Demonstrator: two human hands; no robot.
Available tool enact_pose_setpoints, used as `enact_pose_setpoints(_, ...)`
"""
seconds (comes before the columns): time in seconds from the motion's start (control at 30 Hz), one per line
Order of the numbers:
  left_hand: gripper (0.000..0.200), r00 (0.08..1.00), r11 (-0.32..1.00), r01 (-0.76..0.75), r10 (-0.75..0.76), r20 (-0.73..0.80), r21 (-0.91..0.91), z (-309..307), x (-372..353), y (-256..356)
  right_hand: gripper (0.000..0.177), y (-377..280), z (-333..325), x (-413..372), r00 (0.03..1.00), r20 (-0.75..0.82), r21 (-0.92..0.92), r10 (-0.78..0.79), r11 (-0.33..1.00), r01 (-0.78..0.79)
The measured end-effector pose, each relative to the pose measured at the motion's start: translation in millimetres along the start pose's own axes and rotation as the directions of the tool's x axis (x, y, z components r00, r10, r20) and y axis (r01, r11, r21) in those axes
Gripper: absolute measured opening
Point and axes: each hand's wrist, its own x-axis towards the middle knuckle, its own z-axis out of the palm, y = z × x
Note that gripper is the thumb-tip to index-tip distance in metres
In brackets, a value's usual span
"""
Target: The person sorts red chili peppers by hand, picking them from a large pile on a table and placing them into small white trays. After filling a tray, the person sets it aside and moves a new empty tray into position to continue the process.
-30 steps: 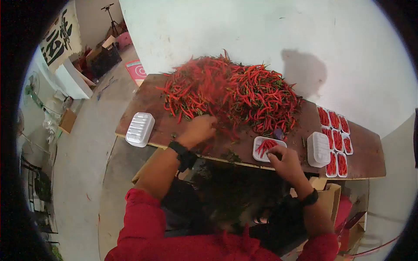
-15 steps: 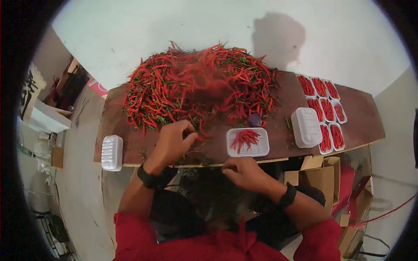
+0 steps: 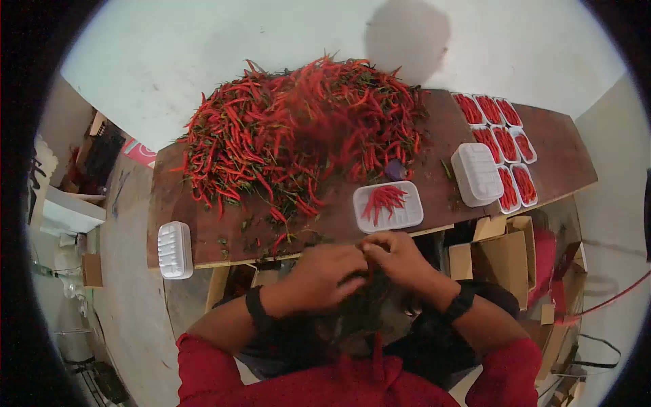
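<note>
My left hand (image 3: 324,275) and my right hand (image 3: 399,259) meet in front of the table's near edge. The fingers of both are closed; what they hold, if anything, is too small and blurred to name. Just beyond my right hand, a white tray (image 3: 411,218) on the table holds a small bunch of red chillies (image 3: 384,202). Behind it rises a large heap of red chillies (image 3: 251,129) with green stems, blurred in its middle. A few loose chillies lie at the near side of the heap.
Filled chilli trays (image 3: 504,141) stand in rows at the right, beside a stack of white trays (image 3: 477,174). Another white stack (image 3: 175,249) is at the table's left end. Open cardboard boxes (image 3: 500,261) sit below the table at the right.
My left hand has moved from the near edge of the heap, toward me and right, to meet my right hand. My right hand has shifted slightly up. The view has shifted a little.
</note>
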Motion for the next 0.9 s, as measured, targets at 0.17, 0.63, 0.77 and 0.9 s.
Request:
enact_pose_setpoints(0.17, 0.022, 0.948, 0.982, 0.178, -0.153, -0.279, 0.066, -17.6, 8.7, -6.0, 0.023, -1.3, 0.1, -13.0, 0.976, -0.173, -0.224, -0.129, 0.971, 0.089)
enact_pose_setpoints(0.63, 0.018, 0.963, 0.962, 0.260, -0.252, -0.098, 0.082, -9.1, -20.6, -16.6, 0.022, 0.0, 21.1, 0.1, 0.983, 0.060, -0.205, -0.171, 0.962, 0.180)
enact_pose_setpoints(0.77, 0.019, 0.957, 0.950, 0.283, -0.272, -0.098, 0.130, -9.0, -16.5, -13.8, 0.021, 9.5, 18.9, 4.3, 0.978, 0.069, -0.147, -0.196, 0.968, 0.205)
enact_pose_setpoints(0.9, 0.018, 0.949, 0.942, 0.312, -0.304, -0.081, 0.122, -8.3, -12.5, -14.4, 0.022, -3.9, 10.2, 3.0, 0.989, 0.103, -0.130, -0.110, 0.984, 0.123)
